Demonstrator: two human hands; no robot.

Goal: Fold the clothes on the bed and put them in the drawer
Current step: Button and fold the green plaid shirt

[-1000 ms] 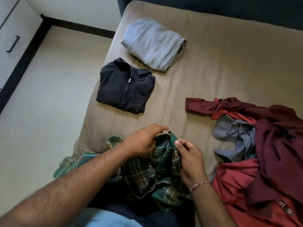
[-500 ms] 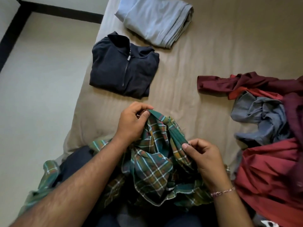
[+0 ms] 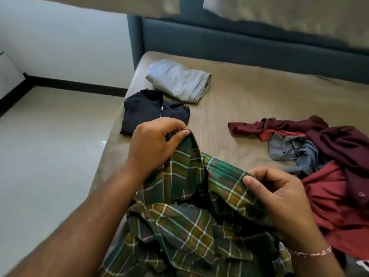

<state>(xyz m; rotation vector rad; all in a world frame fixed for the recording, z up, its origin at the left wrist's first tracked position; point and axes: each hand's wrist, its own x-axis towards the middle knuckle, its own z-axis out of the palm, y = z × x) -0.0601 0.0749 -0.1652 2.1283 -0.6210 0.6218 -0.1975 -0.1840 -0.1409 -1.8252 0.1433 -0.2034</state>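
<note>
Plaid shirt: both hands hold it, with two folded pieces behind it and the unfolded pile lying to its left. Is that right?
Not quite. The head view shows the unfolded pile to the right of the plaid shirt. The left hand and right hand do hold it, with the gray and dark folded pieces behind.

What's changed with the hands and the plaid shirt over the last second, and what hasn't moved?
Both hands kept pinching the plaid shirt and drew apart: the left hand lifted its edge up, the right hand pulled its part out to the right, spreading the cloth. The folded grey and navy pieces and the unfolded pile lie as before.
</note>
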